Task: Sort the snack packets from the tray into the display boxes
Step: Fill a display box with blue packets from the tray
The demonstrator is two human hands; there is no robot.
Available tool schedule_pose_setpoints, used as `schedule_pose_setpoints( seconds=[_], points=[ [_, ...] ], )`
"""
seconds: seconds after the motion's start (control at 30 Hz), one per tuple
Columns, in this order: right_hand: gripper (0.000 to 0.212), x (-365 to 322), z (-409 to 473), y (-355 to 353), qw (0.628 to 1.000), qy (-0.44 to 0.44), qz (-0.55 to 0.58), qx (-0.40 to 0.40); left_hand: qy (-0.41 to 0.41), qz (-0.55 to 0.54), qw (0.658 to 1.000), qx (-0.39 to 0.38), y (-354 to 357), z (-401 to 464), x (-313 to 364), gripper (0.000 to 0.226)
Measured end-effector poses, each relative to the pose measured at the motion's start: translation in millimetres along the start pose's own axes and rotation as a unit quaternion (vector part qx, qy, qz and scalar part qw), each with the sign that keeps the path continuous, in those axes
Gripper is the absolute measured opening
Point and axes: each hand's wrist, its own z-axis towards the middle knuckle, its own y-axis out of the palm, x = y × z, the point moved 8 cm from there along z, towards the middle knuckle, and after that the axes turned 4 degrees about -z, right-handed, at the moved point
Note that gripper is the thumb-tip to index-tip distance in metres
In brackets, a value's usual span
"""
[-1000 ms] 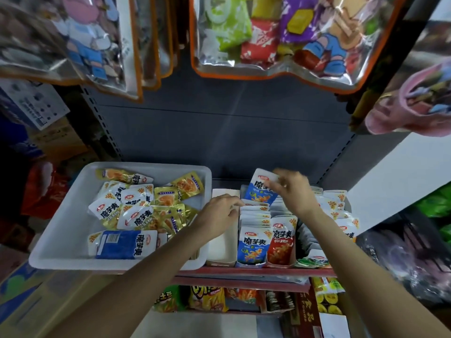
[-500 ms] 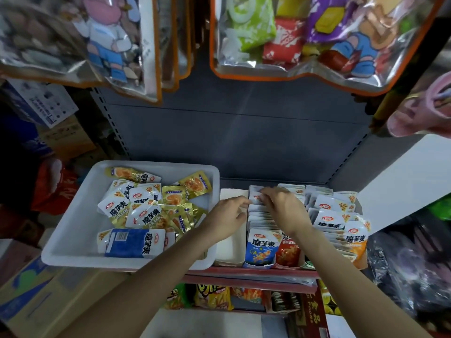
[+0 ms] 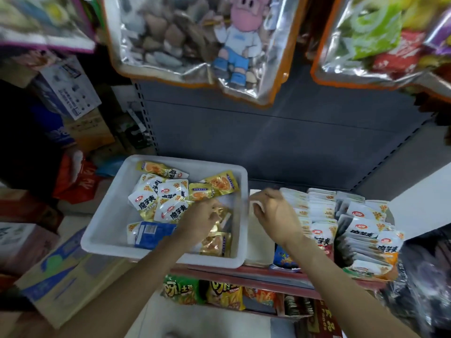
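Gold packets point(image 3: 214, 242) seemingly under left hand point(image 3: 202, 222)

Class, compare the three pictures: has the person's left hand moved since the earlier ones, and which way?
Yes. The left hand has moved leftward, from the empty white display box over the tray's right wall, and now reaches the gold packets inside.

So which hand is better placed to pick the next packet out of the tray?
Left. The left hand is already inside the tray, over the gold packets. The right hand is outside it, over the display boxes.
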Motion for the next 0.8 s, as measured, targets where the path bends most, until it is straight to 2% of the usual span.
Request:
schedule_pose_setpoints(
  seconds=[0.1, 0.17, 0.3, 0.4, 0.47, 0.5, 0.57, 0.63, 0.73, 0.8],
  points=[
    [0.025, -44.7, 5.8, 52.9, 0.99, -0.015, 0.048, -0.133, -0.054, 0.092, 0.994, -0.024, -23.3, -7.9, -50.7, 0.027],
    [0.024, -64.1, 10.2, 92.6, 0.977, 0.006, 0.061, -0.202, -0.096, 0.15, 0.982, -0.06, -33.8, -13.0, -83.4, 0.034],
    [0.027, -96.2, 15.0, 144.4, 0.952, 0.043, 0.136, -0.271, -0.119, 0.173, 0.959, -0.188, -36.2, -21.5, -125.5, 0.042],
    [0.023, -102.2, 18.3, 160.3, 0.937, 0.113, 0.2, -0.264, -0.138, 0.144, 0.944, -0.264, -31.1, -29.1, -140.5, 0.053],
    [0.014, -98.7, 19.8, 165.7, 0.918, 0.178, 0.258, -0.243, -0.15, 0.113, 0.945, -0.267, -30.0, -30.4, -146.5, 0.052],
    [0.017, -98.0, 19.9, 167.0, 0.906, 0.204, 0.286, -0.237, -0.154, 0.089, 0.948, -0.265, -29.8, -31.1, -147.4, 0.052],
    [0.024, -98.7, 24.4, 169.3, 0.898, 0.22, 0.311, -0.22, -0.146, 0.062, 0.95, -0.268, -28.8, -32.1, -147.1, 0.059],
    [0.02, -101.6, 29.8, 165.8, 0.886, 0.235, 0.341, -0.209, -0.122, 0.058, 0.953, -0.27, -32.3, -33.1, -141.6, 0.071],
    [0.013, -101.4, 38.2, 156.2, 0.836, 0.298, 0.427, -0.173, -0.101, 0.019, 0.969, -0.226, -47.3, -30.3, -127.1, 0.072],
    [0.015, -102.2, 41.6, 145.3, 0.772, 0.345, 0.51, -0.156, -0.063, 0.054, 0.986, -0.142, -63.5, -25.7, -110.8, 0.052]
  ],
)
